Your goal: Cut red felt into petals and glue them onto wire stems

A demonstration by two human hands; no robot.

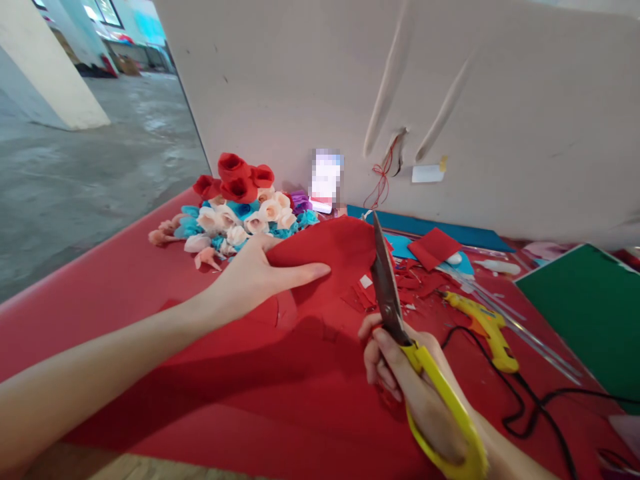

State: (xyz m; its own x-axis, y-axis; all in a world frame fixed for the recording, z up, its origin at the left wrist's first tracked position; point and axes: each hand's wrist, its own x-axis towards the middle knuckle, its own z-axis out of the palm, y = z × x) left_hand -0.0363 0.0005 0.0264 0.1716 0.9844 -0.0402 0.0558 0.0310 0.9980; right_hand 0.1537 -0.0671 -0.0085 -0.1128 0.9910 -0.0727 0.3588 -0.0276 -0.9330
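Sitting just left of the scissor blades, some red paper is pinched by the left hand, thumb on top, other fingers mostly hidden. Yellow-handled scissors are gripped in the right hand, tips pointed away, long axis running roughly along the paper's right edge. That edge is nearer the blades than the left thumb; whether it's actually touched can't be told.

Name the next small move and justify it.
Probably a short snip into the right edge of the red paper: the left hand holds the sheet, thumb on top, and the right hand holds the scissors, whose blades appear right at that edge.
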